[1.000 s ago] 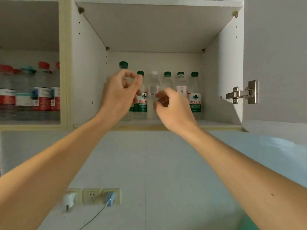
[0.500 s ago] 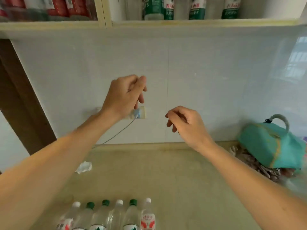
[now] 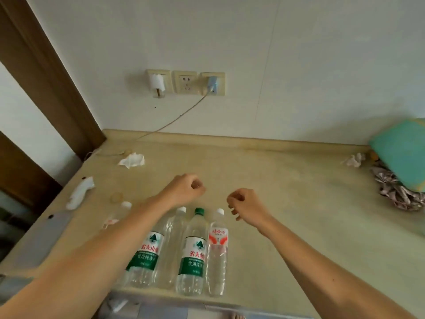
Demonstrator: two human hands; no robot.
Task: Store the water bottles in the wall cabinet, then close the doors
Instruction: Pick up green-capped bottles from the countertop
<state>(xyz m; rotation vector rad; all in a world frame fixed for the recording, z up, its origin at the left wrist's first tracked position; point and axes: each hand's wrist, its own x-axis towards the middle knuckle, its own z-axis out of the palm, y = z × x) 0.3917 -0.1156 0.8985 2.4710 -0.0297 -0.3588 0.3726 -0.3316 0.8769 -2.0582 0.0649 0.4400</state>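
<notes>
Head view: left hand (image 3: 184, 189) hovers over the countertop (image 3: 287, 203) with fingers curled loosely, holding nothing; right hand (image 3: 247, 207) likewise, curled and empty, just right of the bottle caps. Water bottles (image 3: 195, 252) stand in a tight row at the counter's near edge below the hands: green-label, clear white-cap, green-cap green-label, then red-label on the right, none touched.

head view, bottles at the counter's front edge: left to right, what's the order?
White-cap bottle behind the left arm → green-label bottle → plain clear bottle → green-cap bottle → red-label bottle. Left hand and right hand hover above, holding nothing.
</notes>
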